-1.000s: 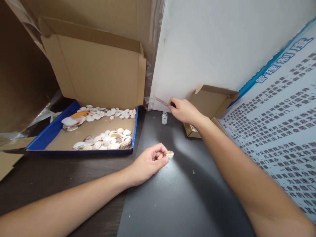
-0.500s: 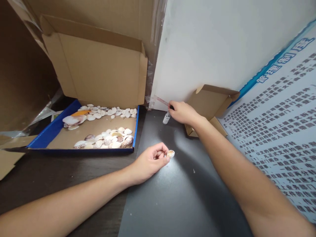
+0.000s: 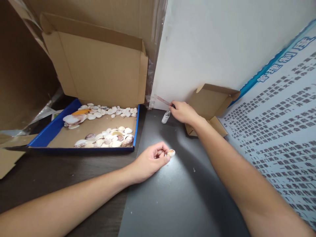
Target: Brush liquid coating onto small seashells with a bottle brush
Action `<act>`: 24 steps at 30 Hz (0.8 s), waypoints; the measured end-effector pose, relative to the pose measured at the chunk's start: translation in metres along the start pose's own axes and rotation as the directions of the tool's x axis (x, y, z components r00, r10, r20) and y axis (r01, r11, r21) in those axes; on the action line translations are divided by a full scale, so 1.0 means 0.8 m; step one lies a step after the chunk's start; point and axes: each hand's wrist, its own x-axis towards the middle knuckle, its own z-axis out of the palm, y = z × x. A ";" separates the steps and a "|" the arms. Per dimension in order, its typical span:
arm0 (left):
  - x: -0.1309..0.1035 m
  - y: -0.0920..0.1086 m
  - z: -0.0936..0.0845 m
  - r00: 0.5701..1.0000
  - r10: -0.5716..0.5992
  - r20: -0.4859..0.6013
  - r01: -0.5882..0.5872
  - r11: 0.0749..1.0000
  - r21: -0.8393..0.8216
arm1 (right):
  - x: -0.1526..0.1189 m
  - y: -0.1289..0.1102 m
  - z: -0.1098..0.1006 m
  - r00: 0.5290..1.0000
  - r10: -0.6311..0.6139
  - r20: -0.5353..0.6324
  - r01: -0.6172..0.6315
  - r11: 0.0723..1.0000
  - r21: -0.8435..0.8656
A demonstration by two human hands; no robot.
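Observation:
A small seashell [image 3: 170,153], white with an orange-brown patch, is pinched between the thumb and fingers of my left hand [image 3: 154,159], just over the dark grey mat. My right hand [image 3: 183,112] is closed round a small black thing [image 3: 173,106], mostly hidden by the fingers. Right below those fingertips stands a small clear bottle [image 3: 165,117] with a printed label, slightly tilted in view. A thin pale pink strip [image 3: 161,99] runs up and left from the fingers; I cannot tell whether they hold it.
At left, an open blue-sided cardboard box [image 3: 85,130] bears white and brown shells in two groups, with an orange piece [image 3: 81,112] among them. A smaller open cardboard box [image 3: 218,126] stands behind my right forearm. A white wall panel [image 3: 197,42] and printed poster [image 3: 283,108] border the mat [image 3: 172,204].
Both hands keep almost the same places and grips. The seashell in my left hand has turned very slightly. The whole view has shifted a little.

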 end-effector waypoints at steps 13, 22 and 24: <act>-0.001 0.001 0.000 1.000 0.004 -0.002 -0.004 1.000 0.012 | -0.003 -0.006 0.003 0.999 -0.031 -0.025 0.031 0.999 0.006; -0.001 0.004 0.001 1.000 -0.009 -0.002 0.009 1.000 -0.002 | -0.008 -0.008 -0.004 0.995 -0.022 -0.094 0.022 1.000 0.000; -0.001 0.003 0.001 1.000 -0.006 -0.001 0.006 1.000 -0.011 | -0.009 -0.006 -0.006 0.994 -0.019 -0.105 0.020 1.000 0.005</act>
